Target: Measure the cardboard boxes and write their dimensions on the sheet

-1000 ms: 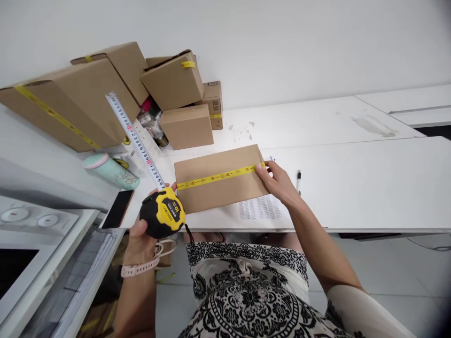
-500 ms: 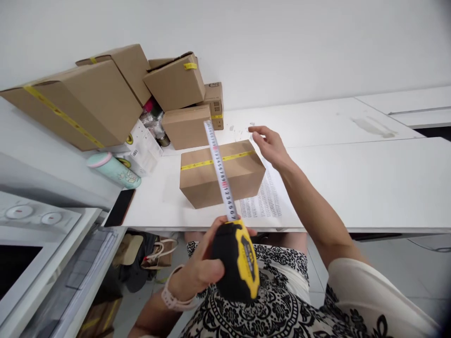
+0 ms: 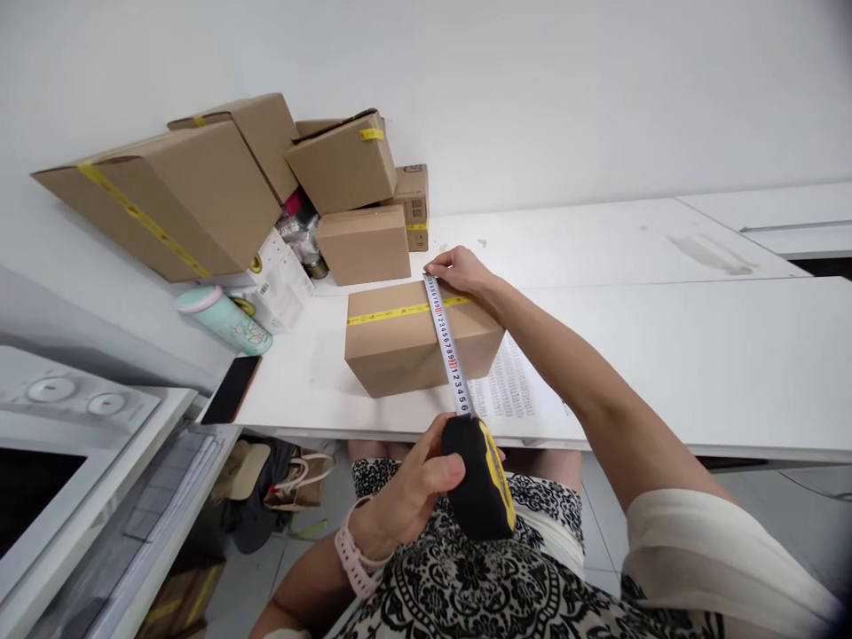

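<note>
Left hand (image 3: 413,493) has its fingers wrapped tight around the black-and-yellow tape measure (image 3: 480,475), just off the worktop's (image 3: 666,355) near edge. The blade (image 3: 447,342) runs across the cardboard box (image 3: 399,342), which sits near that edge. Right hand (image 3: 459,268) pinches the blade's tip at the box's far top edge, over the printed sheet (image 3: 512,390).

A white surface (image 3: 666,355) carries a cardboard box (image 3: 413,342) near its front edge, banded with yellow tape. A printed sheet (image 3: 509,390) lies just beside the box, at the front edge. Toward the back left corner stands a stack of cardboard boxes (image 3: 266,191). A mint bottle (image 3: 223,318) lies on its side near the left edge, a black phone (image 3: 230,401) at the front left corner.
</note>
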A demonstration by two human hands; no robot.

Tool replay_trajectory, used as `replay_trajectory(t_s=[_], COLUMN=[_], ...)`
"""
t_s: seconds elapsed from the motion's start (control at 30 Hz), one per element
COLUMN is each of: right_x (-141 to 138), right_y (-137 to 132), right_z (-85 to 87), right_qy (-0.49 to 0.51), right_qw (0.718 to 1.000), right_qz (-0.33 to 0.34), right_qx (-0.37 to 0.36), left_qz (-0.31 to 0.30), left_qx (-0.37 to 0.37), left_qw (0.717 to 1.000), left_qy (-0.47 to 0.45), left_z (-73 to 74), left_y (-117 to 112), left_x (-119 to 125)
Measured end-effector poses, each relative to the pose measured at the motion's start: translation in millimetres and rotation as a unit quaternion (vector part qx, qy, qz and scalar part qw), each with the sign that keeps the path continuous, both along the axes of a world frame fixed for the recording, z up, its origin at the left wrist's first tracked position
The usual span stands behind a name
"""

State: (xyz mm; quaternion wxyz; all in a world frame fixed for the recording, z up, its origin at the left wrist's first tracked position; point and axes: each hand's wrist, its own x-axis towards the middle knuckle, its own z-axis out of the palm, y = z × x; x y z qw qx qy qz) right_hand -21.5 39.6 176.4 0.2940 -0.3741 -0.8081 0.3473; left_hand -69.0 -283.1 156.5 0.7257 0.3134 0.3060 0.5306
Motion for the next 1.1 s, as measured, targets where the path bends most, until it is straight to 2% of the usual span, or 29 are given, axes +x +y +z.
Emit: replay_trajectory(t_s=[0.4,0.63,0.9,1.1], right_x=[-4.3,-4.4,-4.3,-4.6], right_y=[4.2,2.9,4.5,5.3], right_z=[-9.1,-8.7,-10.5,-12.0], right_qy=[0.013,0.011,0.01,0.014], right_qw=[0.998,0.999,0.999,0.998], right_qz=[0.039,0.041,0.044,0.046], right_qx=[-0.047,-0.034,-0.031,-0.027], left_qz=[-0.027,-0.043,-0.043,-0.04], left_qx=[-0.034,-0.033,-0.055,-0.054], left_qw=[0.999,0.998,0.997,0.998], left_qy=[-0.028,-0.023,-0.011,-0.009], left_z=[0.6,-6.7,-2.1,-4.7], left_y=[-9.0,-10.4,-7.8,-10.1], left_x=[10.9,9.0,9.2,9.4])
